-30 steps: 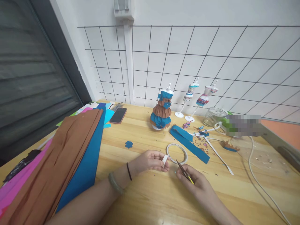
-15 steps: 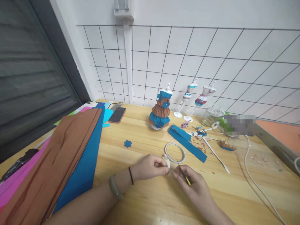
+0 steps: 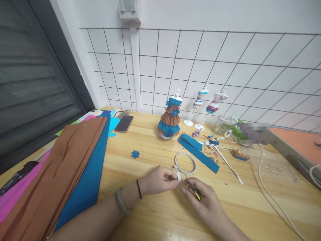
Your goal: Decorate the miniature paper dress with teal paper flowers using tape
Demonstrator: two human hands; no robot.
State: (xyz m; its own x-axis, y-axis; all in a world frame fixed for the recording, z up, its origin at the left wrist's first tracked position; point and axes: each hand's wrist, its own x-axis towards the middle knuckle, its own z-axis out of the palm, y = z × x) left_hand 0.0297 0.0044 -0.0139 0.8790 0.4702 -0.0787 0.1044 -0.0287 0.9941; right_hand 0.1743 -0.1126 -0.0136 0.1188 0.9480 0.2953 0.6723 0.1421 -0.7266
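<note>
My left hand [image 3: 163, 179] pinches the end of a white tape strip [image 3: 178, 173], which curls up towards a narrow white tape roll [image 3: 186, 163] lying flat just beyond. My right hand [image 3: 204, 195] is closed round a slim pointed tool with a yellow and black handle [image 3: 197, 194]. Its dark tip points towards the roll. Thumb and fingertips of that hand come close to the left fingertips; whether they also grip the tape is too small to tell. A blue paper flower [image 3: 135, 154] lies on the table to the left.
A small dress form [image 3: 170, 117] in blue and brown crepe paper stands behind, with two slimmer forms beside it. Blue paper strip [image 3: 200, 154], scraps, glass jar [image 3: 225, 124] and white cable [image 3: 263, 177] lie right. Brown paper [image 3: 67, 160] and a phone [image 3: 124, 124] lie left.
The right hand has shifted slightly left, nearer the left fingertips, and the pointed tool has turned a little in it. The left hand keeps its pinch on the tape.
</note>
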